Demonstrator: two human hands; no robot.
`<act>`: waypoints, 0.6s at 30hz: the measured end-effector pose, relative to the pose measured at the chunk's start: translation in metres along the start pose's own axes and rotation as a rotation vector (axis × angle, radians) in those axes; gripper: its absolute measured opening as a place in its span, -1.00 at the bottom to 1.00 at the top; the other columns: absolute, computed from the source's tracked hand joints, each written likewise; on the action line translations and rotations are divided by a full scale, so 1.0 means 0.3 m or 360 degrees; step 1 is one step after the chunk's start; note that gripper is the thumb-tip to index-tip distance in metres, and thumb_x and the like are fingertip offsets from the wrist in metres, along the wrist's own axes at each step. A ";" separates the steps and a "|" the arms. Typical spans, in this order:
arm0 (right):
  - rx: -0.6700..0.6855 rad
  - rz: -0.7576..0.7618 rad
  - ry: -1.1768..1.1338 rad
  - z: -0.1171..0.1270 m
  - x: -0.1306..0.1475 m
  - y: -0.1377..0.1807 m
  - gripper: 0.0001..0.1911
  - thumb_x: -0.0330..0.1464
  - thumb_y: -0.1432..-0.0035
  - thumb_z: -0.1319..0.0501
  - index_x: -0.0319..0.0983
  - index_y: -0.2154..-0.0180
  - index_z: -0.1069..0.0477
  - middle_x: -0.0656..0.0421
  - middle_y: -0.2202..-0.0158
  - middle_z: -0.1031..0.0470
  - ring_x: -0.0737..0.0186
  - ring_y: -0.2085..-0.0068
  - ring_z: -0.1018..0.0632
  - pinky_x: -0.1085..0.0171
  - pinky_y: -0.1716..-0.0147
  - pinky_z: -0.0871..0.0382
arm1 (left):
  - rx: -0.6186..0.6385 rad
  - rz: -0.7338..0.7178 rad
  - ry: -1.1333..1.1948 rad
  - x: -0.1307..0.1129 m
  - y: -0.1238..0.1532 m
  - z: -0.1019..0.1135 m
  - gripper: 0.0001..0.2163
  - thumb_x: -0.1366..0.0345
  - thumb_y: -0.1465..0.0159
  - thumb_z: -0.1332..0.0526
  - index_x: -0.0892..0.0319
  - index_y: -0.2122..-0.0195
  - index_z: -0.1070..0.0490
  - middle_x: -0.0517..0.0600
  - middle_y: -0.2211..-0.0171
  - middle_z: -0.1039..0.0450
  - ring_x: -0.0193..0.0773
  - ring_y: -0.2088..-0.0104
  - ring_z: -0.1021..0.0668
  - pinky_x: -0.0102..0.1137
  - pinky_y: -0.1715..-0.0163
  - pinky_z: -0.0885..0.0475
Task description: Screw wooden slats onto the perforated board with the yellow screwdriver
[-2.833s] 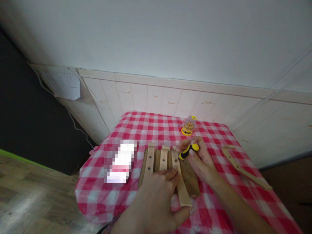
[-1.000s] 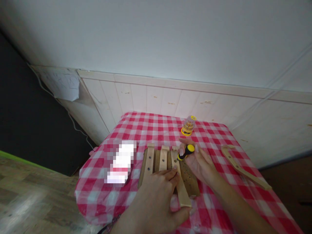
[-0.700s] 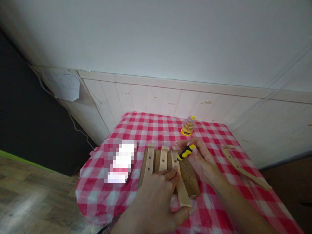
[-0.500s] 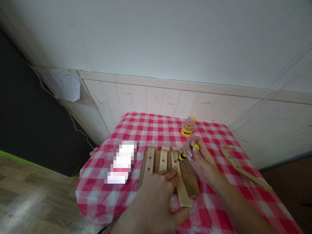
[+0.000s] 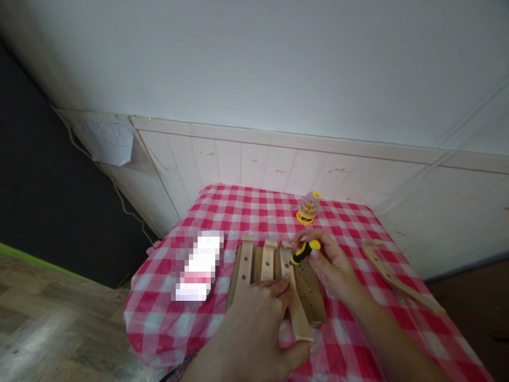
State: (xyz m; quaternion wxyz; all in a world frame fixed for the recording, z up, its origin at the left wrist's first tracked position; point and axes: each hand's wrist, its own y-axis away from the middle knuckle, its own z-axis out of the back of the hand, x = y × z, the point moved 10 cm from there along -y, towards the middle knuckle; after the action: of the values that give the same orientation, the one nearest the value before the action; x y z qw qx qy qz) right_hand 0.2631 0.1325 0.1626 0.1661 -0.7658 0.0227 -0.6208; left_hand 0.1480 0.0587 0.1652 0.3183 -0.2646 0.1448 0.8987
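A yellow-and-black screwdriver is in my right hand, its handle tilted and held between thumb and fingers. The tip points down at a screw hole in the right-hand curved wooden hook. My left hand presses on that hook, fingers across its middle and thumb by its lower end. Under it lies a brown wooden board with many small dark holes. Two more wooden hooks, one in the middle and one at the left, lie on the board, partly hidden by my left hand.
A clear case of screwdriver bits with a yellow base stands at the back. One loose wooden hook lies at the right on the checked tablecloth. At the left is a blurred-out white rectangular item. A panelled wall borders the table.
My right fingers have shifted and spread on the screwdriver, so more of its handle shows. My left hand stays on the hook. The view has moved slightly.
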 end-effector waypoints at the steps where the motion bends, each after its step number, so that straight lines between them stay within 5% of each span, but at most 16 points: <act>1: -0.0017 0.0010 -0.0014 0.002 0.003 0.000 -0.68 -0.02 -0.20 -0.44 -0.06 0.22 -0.47 0.16 0.19 -0.60 0.07 0.15 -0.60 0.02 -0.01 -0.47 | -0.0011 -0.0009 0.0014 -0.002 0.001 0.003 -0.55 -0.02 -0.31 -0.34 0.29 0.01 -0.64 0.28 -0.20 -0.56 0.20 -0.03 -0.67 0.03 -0.20 -0.50; 9: -0.0035 0.0010 -0.0292 -0.039 0.001 -0.008 -0.68 0.02 -0.27 -0.35 -0.06 0.27 -0.43 0.32 0.50 -0.30 0.22 0.45 -0.33 0.11 0.15 -0.47 | -0.0009 -0.0035 0.0091 -0.002 0.001 0.008 -0.53 0.03 -0.29 -0.39 0.33 -0.05 -0.62 0.26 -0.19 -0.57 0.18 -0.10 -0.64 -0.03 -0.25 -0.47; 12: 0.0012 -0.0059 -0.0386 -0.053 -0.007 -0.008 -0.57 0.14 -0.26 -0.27 -0.08 0.21 -0.50 0.25 0.44 -0.34 0.16 0.40 -0.38 0.09 0.19 -0.47 | 0.0015 -0.0009 0.0097 0.002 0.004 0.007 -0.50 0.01 -0.29 -0.40 0.33 -0.08 -0.62 0.26 -0.22 -0.55 0.17 -0.16 -0.61 -0.04 -0.30 -0.43; 18: 0.0094 -0.0081 -0.0294 -0.049 -0.017 -0.012 -0.61 0.07 -0.33 -0.23 -0.10 0.23 -0.53 0.18 0.40 -0.41 0.07 0.27 -0.50 0.05 0.13 -0.49 | -0.0001 -0.0050 0.0082 -0.003 0.010 0.011 -0.46 -0.01 -0.31 -0.37 0.31 -0.17 -0.57 0.25 -0.27 -0.51 0.18 -0.23 -0.57 -0.02 -0.34 -0.38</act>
State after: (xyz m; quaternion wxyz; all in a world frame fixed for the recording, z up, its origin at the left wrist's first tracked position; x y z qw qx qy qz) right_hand 0.2471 0.1336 0.1615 0.1741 -0.8150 -0.0306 -0.5519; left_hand 0.1454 0.0575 0.1687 0.3286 -0.2901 0.1485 0.8865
